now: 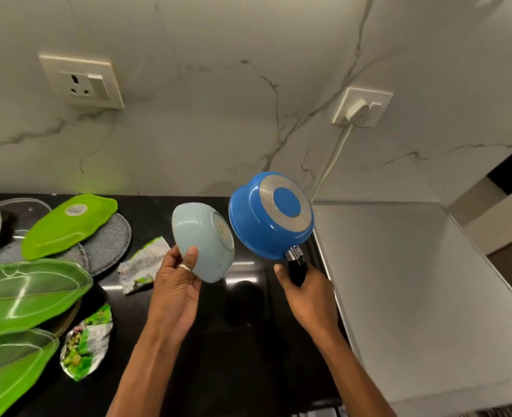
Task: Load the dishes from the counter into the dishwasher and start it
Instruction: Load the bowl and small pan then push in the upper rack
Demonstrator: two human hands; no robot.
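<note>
Above a black kitchen counter (248,341), a person's left hand (175,284) grips a pale blue bowl (202,240) by its rim, thumb across the outside, while the right hand (307,296) closes around the black handle of a blue saucepan (271,215), both held aloft, bases toward the camera. Green leaf-shaped plates (29,291), crumpled wrappers (141,264) and what appear to be grey mats (110,240) lie left. Behind, a plug (358,111) occupies a marble-wall socket.
</note>
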